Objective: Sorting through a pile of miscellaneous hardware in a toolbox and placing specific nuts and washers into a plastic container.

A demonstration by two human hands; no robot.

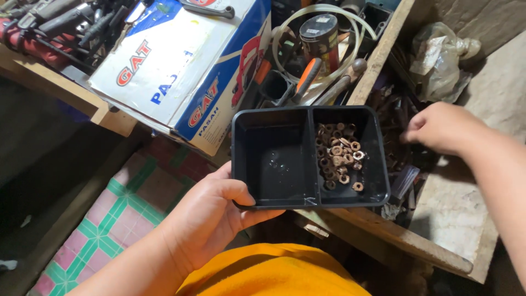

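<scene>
Our left hand [211, 219] grips a black two-compartment tray [274, 159], rusty nuts [339, 156] filling its right side; our right hand [441, 129] pinches into a wooden box of scrap hardware [397, 118].

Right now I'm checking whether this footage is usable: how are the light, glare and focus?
Head view: dim, uneven light; the black two-compartment plastic tray and its rusty nuts are sharp, with a small glare patch on the empty compartment's floor; the right hand looks slightly soft; the floor at lower left lies in deep shadow.
</scene>
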